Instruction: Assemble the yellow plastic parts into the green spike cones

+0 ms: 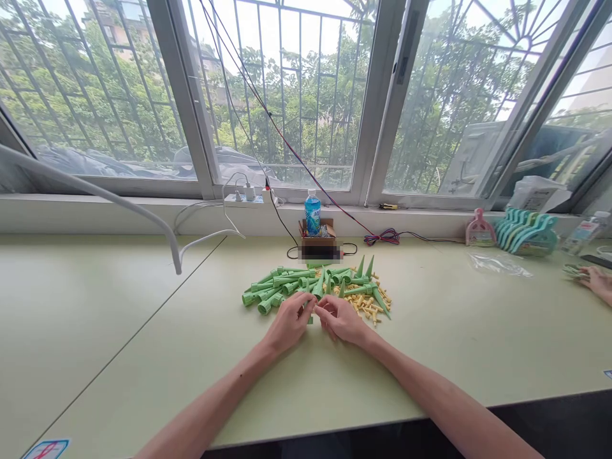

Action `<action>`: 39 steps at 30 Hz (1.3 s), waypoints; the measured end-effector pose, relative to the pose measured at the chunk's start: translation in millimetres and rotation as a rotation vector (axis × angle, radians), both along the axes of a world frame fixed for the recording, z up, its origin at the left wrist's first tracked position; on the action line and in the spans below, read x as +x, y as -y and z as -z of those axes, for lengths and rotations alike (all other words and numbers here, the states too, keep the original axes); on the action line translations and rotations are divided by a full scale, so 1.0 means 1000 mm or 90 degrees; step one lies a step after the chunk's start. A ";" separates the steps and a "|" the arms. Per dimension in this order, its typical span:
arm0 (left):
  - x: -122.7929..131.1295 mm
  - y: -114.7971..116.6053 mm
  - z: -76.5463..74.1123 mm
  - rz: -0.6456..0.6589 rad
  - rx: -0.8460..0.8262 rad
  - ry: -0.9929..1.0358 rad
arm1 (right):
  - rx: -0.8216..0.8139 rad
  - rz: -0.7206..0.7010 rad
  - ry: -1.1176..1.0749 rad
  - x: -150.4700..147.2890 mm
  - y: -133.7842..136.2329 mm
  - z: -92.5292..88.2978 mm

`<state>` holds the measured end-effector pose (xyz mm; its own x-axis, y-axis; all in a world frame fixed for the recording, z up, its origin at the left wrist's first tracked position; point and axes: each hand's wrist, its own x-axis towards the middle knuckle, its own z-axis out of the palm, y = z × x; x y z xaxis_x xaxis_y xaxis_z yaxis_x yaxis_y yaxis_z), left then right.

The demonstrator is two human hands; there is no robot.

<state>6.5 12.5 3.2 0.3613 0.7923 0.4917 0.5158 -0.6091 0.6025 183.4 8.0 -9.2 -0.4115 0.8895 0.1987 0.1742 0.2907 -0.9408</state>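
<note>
My left hand (290,317) is closed around a green plastic spike (310,320), which shows partly above and below the fingers. My right hand (341,317) meets it at the fingertips, its thumb and fingers pinched together; what lies between them is too small and hidden to make out. Just beyond both hands is a pile of hollow green plastic spikes (268,299), some lying flat, several pointing up. Small yellow plastic fittings (370,309) are heaped among and to the right of these spikes.
Behind the pile, a bottle of blue liquid (312,215) stands in a small cardboard box (318,241). A white tube (143,213) arches in from the left. Coiled cable (382,237), teal hangers (526,231) and a pink hanger (480,228) sit at back right. Another person's hand (600,282) appears at the right edge.
</note>
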 end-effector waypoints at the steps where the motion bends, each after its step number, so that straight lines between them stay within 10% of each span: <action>1: 0.000 0.000 0.000 -0.007 0.003 0.002 | -0.003 0.000 -0.007 0.000 0.000 0.000; 39: -0.005 -0.005 -0.002 -0.007 0.037 -0.049 | 0.038 -0.008 0.053 0.000 -0.002 -0.007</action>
<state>1.7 17.8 5.6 0.3905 0.7679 0.5078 0.5661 -0.6353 0.5254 183.4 9.5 -2.1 -0.4400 0.8718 0.2154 0.2470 0.3481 -0.9044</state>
